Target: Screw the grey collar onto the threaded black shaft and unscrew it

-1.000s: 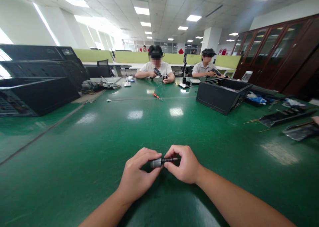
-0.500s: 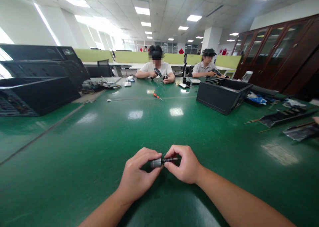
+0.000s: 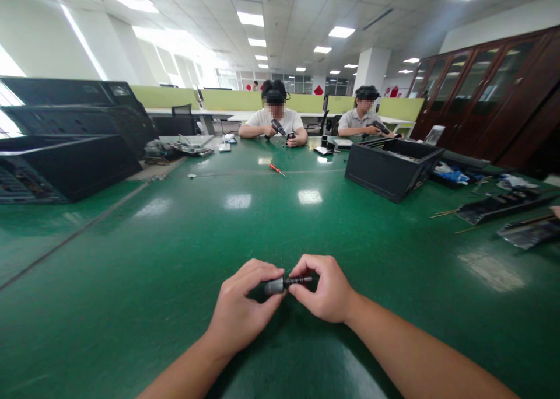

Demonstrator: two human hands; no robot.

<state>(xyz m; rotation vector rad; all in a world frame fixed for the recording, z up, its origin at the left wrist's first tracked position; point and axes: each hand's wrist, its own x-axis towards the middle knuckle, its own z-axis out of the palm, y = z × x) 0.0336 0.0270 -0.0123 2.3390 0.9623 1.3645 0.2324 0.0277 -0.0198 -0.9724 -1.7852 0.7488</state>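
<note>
Over the near part of the green table, my left hand (image 3: 240, 305) grips a small grey metal cylinder (image 3: 274, 286) between thumb and fingers. From the cylinder's right end sticks a thin shaft with a dark spring-like coil (image 3: 299, 280) around it, ending in a lighter tip. My right hand (image 3: 324, 288) is closed in a pinch at the base of this shaft, close beside the left fingertips. The part lies almost level, pointing right. Its left end is partly covered by my left fingers, and I cannot tell its exact kind.
An orange-handled screwdriver (image 3: 276, 169) lies farther up the green table (image 3: 196, 241). Black computer cases (image 3: 374, 168) stand right and left (image 3: 87, 168). Metal strips (image 3: 503, 205) lie at right. Across the table, two people (image 3: 273, 119) hold power drills (image 3: 380, 128).
Almost nothing differs. Both hands keep their hold on the part in the same place; the view has shifted very slightly.
</note>
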